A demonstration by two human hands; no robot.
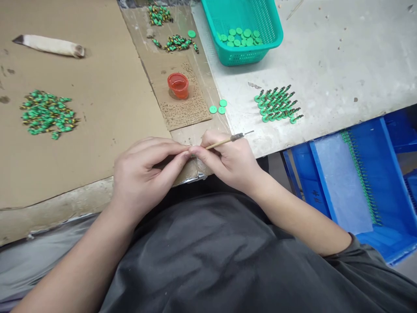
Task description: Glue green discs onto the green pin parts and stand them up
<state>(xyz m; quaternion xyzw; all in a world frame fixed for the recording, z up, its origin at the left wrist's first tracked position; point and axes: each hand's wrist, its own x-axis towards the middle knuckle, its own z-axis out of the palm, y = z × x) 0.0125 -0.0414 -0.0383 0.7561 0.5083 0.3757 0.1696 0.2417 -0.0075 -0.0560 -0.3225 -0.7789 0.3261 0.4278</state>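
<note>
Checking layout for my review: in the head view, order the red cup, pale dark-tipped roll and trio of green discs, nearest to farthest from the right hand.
1. Trio of green discs, just beyond the right hand.
2. Red cup, farther forward and left.
3. Pale dark-tipped roll, far left.

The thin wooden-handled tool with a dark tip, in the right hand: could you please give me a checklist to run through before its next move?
1. Thin wooden-handled tool held: ok, in the right hand, dark tip pointing away from the fingertips.
2. Left hand meeting the right: ok, at the fingertips.
3. Piece between the fingertips: cannot tell, the fingers hide it.
4. Small red plastic cup upright: ok, on speckled brown cardboard.
5. Three loose flat green discs apart from both hands: ok, near the cardboard's edge.
6. Rows of dark-topped pieces on round green bases apart from the right hand: ok.
</note>
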